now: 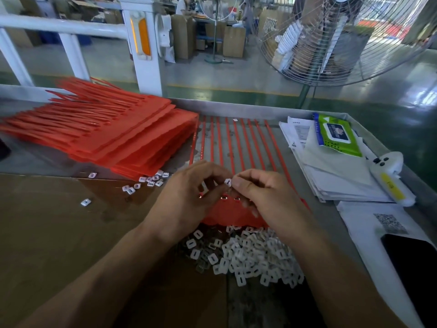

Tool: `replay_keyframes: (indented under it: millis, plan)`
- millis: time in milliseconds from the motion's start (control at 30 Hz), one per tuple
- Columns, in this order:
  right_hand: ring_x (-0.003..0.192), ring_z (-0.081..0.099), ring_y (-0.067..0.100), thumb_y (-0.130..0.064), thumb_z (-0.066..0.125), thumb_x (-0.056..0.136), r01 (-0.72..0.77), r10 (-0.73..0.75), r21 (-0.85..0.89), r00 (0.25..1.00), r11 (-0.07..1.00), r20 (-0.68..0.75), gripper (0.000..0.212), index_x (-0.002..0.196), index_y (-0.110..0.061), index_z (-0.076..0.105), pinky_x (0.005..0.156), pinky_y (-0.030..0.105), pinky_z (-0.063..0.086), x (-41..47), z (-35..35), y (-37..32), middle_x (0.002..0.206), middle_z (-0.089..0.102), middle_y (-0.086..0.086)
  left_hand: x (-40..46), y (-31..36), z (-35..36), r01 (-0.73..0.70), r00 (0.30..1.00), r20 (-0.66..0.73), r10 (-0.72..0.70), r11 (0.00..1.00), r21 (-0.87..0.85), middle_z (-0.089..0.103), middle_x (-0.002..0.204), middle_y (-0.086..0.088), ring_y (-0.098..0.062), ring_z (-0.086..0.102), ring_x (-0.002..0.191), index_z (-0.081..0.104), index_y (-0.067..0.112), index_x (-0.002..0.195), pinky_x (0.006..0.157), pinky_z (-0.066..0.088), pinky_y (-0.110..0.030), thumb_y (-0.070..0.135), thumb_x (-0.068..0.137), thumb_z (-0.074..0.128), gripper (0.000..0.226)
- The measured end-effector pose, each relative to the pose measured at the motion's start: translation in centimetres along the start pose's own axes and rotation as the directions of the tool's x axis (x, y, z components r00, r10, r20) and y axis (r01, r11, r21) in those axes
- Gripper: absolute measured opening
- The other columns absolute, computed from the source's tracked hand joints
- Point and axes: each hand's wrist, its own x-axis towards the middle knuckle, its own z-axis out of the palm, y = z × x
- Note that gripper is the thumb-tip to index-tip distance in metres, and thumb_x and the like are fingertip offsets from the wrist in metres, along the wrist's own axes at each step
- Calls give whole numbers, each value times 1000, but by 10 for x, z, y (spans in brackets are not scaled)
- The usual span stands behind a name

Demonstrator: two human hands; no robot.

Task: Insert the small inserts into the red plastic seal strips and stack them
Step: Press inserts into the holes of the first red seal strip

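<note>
1. Your right hand (257, 192) pinches one insert (227, 182); left hand (189, 197) curls beside it, contact unclear.
2. Seal strip (236, 209) lies under both hands.
3. Loose pinch could drop the insert into the pile (248, 254) below your wrists.

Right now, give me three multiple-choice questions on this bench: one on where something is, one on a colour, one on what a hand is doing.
1. Where does the strip stack lie?
A. far left of the bench
B. on the papers
C. on the floor

2. What colour is the wipes pack?
A. blue
B. green
C. black

3. What is the right hand doing?
A. lying flat
B. gripping the phone
C. pinching an insert

Answers:
1. A: the stack lies left of the hands.
2. B: its wrapper is bright green.
3. C: its fingertips meet on the white piece above the strips, with the left hand alongside.
</note>
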Motion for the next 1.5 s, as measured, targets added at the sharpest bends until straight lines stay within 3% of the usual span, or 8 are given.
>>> replay_keyframes:
  millis: [200, 433, 633, 733, 800, 900, 1167, 1500]
  plan:
    - [68, 60, 6, -54, 65, 92, 13, -12, 48, 999, 999, -38, 24, 97, -34, 78, 62, 30, 45, -2, 3, 2, 87, 75, 5, -3, 1, 0, 32, 998, -43, -34, 999, -37, 67, 93, 14, -16, 65, 84, 65, 35, 98, 66, 52, -25, 27, 89, 77, 17]
    - [68, 59, 11, -50, 67, 92, 30, -28, 80, 999, 996, -25, 23, 101, -33, 79, 56, 24, 46, -1, 5, 5, 88, 71, 15, -5, 4, 0, 33, 997, -62, -34, 999, -3, 66, 91, 16, -11, 63, 85, 65, 38, 96, 67, 48, -19, 36, 88, 74, 12]
    - [69, 63, 4, -44, 65, 98, 46, -46, 11, 998, 999, -31, 16, 104, -38, 79, 63, 23, 47, -6, 5, 1, 88, 77, -1, -1, -2, -13, 39, 999, 15, -39, 997, 60, 67, 87, 18, -5, 65, 83, 67, 35, 95, 67, 45, -10, 31, 88, 73, 10]
    - [79, 68, -7, -47, 64, 98, 54, -67, -143, 994, 988, -86, 16, 103, -39, 77, 73, 20, 46, -9, 1, 0, 92, 76, -22, 3, -19, -34, 189, 968, 138, -210, 970, 150, 67, 87, 19, 0, 64, 82, 68, 36, 92, 68, 48, -14, 30, 89, 74, 9]
    - [84, 67, -10, -45, 65, 98, 45, -74, -222, 990, 974, -120, 14, 101, -38, 76, 76, 22, 49, -9, -4, 1, 92, 74, -27, 5, -29, -48, 275, 927, 195, -322, 933, 234, 68, 89, 16, -1, 64, 81, 70, 35, 90, 75, 55, -27, 30, 88, 76, 9]
    - [85, 66, -11, -46, 64, 98, 26, -59, -275, 992, 961, -115, 14, 99, -38, 75, 76, 23, 48, -11, -9, 3, 91, 73, -28, 7, -35, -58, 326, 887, 243, -393, 905, 274, 69, 90, 15, -2, 65, 79, 72, 35, 87, 79, 58, -36, 29, 88, 78, 9]
    - [88, 63, -16, -45, 69, 95, 118, -114, -516, 993, 849, 40, 9, 99, -40, 75, 62, 4, 42, -18, -12, 2, 94, 68, -36, 7, -41, -54, 339, 875, 279, -396, 912, 233, 66, 89, 36, 9, 63, 83, 77, 37, 88, 71, 47, -21, 24, 89, 77, 13]
    - [86, 66, -9, -45, 76, 89, 159, -58, -528, 977, 834, 204, 8, 96, -41, 75, 70, 14, 46, -27, -23, -4, 92, 71, -30, 5, -45, -52, 366, 885, 227, -407, 908, 203, 71, 85, 26, 8, 65, 83, 76, 35, 85, 72, 46, -18, 26, 92, 73, 11]
